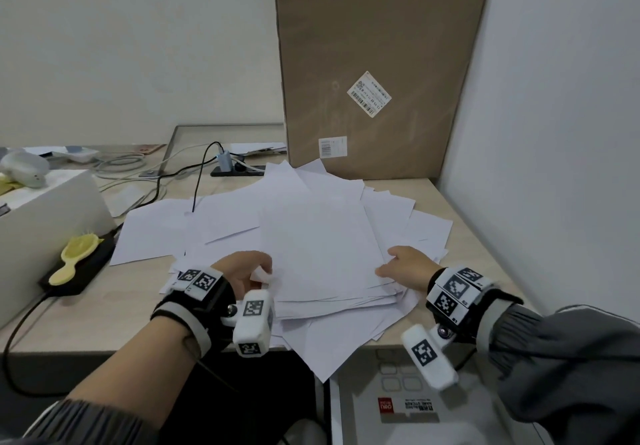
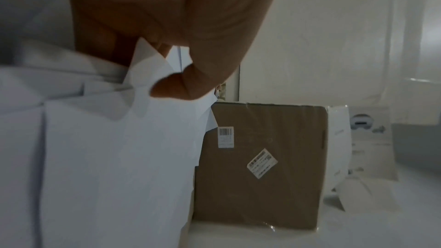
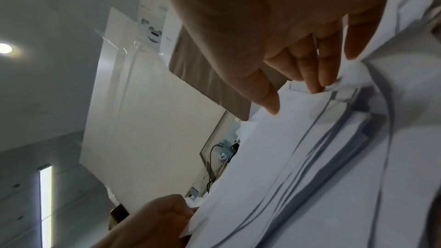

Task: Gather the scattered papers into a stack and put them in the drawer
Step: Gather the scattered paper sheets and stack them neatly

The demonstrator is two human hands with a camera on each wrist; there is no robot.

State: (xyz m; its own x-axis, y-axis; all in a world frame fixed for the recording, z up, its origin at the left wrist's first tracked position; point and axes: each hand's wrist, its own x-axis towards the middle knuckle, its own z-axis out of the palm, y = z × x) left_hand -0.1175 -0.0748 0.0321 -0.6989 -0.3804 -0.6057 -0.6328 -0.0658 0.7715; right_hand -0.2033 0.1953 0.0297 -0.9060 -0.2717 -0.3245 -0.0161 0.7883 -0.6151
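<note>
Left hand (image 1: 242, 271): fingers and thumb curled, pinching the near-left corner of the papers (image 1: 322, 237). Right hand (image 1: 408, 266): thumb on top, fingers tucked under the right edge, gripping several sheets. Papers: loose white pile, partly squared, on the desk (image 1: 464, 209) in front of a cardboard box (image 1: 377, 64). Drawer unit (image 1: 415, 420): below the desk's near edge, under the right wrist.

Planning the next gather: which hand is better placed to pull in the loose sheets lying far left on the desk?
Probably left. The left hand grips the stack's left edge, beside the loose sheets; the right hand is on the opposite edge.
</note>
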